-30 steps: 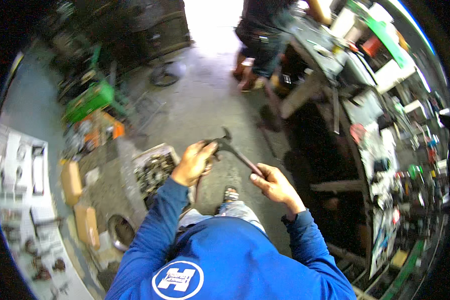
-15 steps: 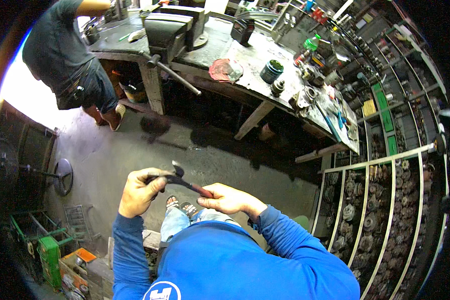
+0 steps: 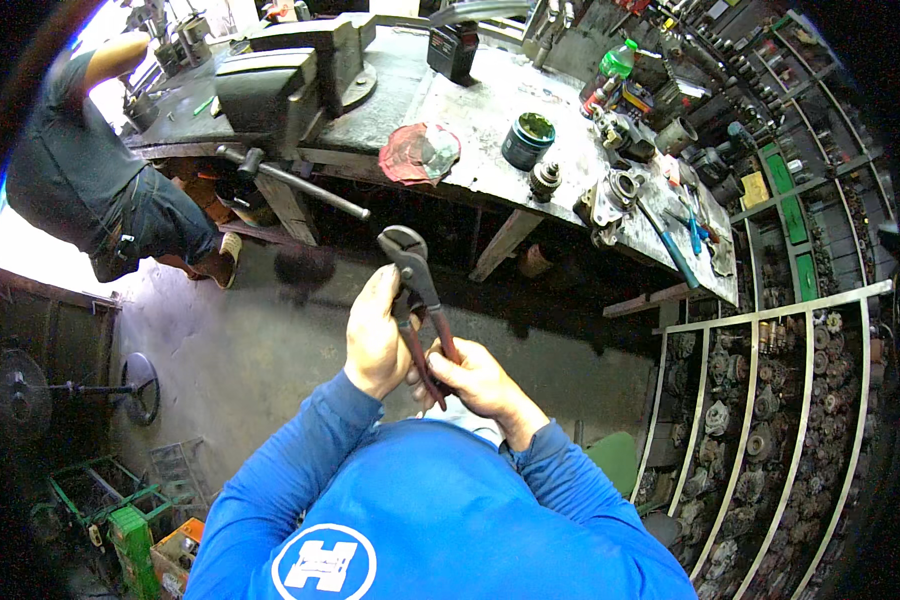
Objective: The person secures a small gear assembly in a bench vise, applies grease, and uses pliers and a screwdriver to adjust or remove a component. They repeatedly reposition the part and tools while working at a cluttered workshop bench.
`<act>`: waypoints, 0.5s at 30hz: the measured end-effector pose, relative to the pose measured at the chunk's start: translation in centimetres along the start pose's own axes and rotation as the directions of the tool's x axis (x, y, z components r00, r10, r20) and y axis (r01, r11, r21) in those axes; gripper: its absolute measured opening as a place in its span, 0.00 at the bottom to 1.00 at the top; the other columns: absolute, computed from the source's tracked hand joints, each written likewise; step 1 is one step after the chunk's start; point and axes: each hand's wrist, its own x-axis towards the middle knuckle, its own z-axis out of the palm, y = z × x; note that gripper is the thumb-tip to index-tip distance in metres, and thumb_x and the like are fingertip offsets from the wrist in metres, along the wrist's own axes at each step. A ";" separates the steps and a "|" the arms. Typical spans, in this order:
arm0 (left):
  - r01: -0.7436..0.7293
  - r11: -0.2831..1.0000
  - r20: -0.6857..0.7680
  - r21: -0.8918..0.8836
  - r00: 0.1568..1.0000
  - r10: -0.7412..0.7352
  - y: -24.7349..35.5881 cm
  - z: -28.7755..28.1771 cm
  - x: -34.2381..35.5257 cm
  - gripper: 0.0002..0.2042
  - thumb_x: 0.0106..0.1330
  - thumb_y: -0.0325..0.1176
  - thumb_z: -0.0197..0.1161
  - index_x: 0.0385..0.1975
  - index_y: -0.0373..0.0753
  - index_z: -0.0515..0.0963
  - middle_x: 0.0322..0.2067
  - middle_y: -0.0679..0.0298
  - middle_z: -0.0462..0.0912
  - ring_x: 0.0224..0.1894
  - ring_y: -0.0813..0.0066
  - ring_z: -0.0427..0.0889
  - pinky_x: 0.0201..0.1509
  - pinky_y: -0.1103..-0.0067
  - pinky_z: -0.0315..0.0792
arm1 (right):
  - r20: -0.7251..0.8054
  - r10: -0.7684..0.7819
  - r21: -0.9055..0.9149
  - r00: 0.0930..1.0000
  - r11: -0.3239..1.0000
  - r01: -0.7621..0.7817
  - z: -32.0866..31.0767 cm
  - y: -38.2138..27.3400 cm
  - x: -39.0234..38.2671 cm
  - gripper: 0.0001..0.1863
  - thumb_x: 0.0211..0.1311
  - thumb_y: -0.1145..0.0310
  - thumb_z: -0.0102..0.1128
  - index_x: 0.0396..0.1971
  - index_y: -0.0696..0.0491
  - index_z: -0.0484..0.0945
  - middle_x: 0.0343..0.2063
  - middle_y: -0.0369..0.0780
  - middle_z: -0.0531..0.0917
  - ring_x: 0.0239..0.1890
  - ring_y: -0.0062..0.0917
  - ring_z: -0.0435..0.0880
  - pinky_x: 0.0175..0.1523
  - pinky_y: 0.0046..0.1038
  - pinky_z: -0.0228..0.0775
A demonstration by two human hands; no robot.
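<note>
A pair of slip-joint pliers (image 3: 419, 277) with a dark metal head and worn reddish handles is held up in front of my chest, head pointing away from me. My left hand (image 3: 372, 345) is around it from the left, close below the joint, its fingers partly hidden behind the tool. My right hand (image 3: 482, 383) grips the handles lower down, the thumb lying against them. The two handles stand slightly apart, and the jaws look close together.
Ahead stands a workbench (image 3: 370, 140) with a large vise (image 3: 270, 90), a red cloth (image 3: 418, 155), an open jar (image 3: 528, 140) and metal parts. At the left is another person (image 3: 100, 180). Shelves of parts (image 3: 770, 420) line the right; a green metal frame (image 3: 100, 490) stands lower left.
The pliers have turned from lying crosswise to pointing away from me, and their handles now show apart. My left hand has moved right, nearer my right hand. The view has shifted slightly.
</note>
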 end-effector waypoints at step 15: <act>0.045 0.732 0.340 0.680 0.865 -0.369 -12.0 12.1 16.5 0.24 0.75 0.33 0.67 0.67 0.31 0.75 0.55 0.62 0.85 0.52 0.78 0.81 0.61 0.75 0.76 | -0.515 -0.109 -0.391 0.850 0.913 -0.119 -22.4 -9.5 -4.2 0.15 0.67 0.65 0.73 0.44 0.54 0.77 0.29 0.28 0.76 0.29 0.13 0.71 0.37 0.24 0.68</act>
